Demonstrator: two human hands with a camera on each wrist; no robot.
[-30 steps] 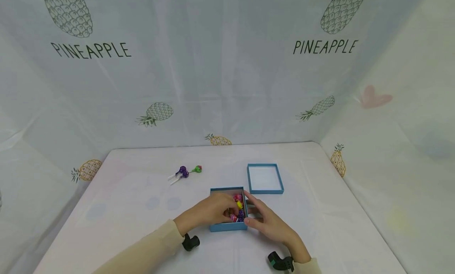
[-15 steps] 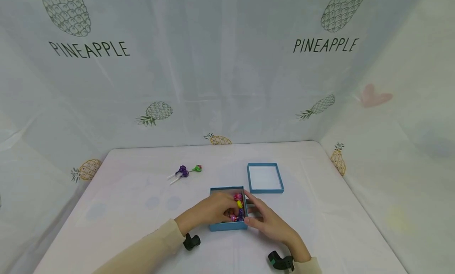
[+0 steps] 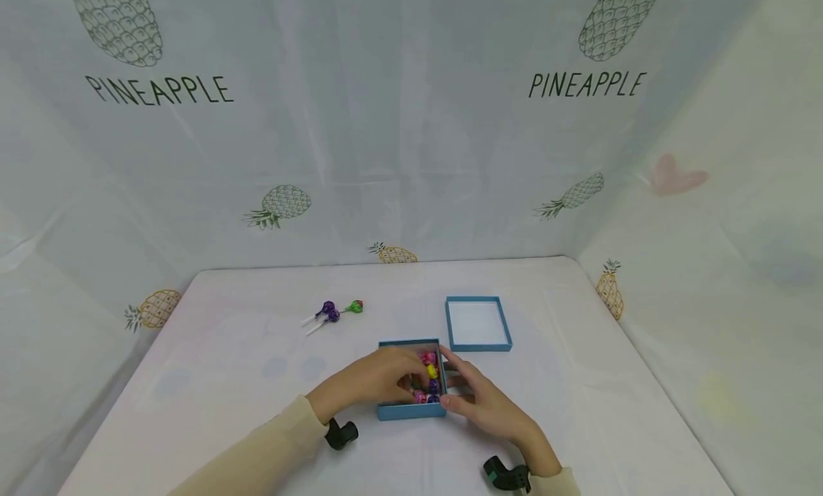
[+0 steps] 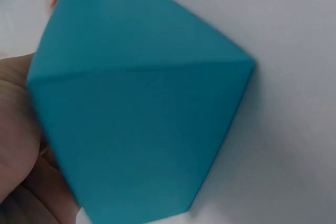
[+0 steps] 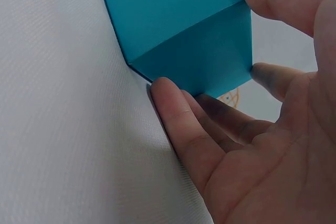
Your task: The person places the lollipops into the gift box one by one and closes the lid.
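In the head view, a blue open box (image 3: 411,411) stands on the table, with several round candies (image 3: 431,372) in pink, yellow and purple wrappers inside. My left hand (image 3: 378,377) reaches over its left wall, fingers bent down among the candies; whether they pinch one is hidden. My right hand (image 3: 481,399) lies along the right wall, thumb at the near corner and index finger at the far corner. In the right wrist view, fairly straight fingers (image 5: 176,108) touch the box's side (image 5: 205,51). The left wrist view shows mostly the box's outer walls (image 4: 136,140).
Behind the box on the left lie two purple lollipops (image 3: 333,315) and a green lollipop (image 3: 356,306). A blue-rimmed lid (image 3: 481,347) with a white inside lies behind it on the right. Pale pineapple-print cloth (image 3: 411,139) hangs around the table.
My left hand stays in the box, its fingers shifted slightly left and up. The right hand keeps its place at the box's right wall. The lollipops and lid lie as before.
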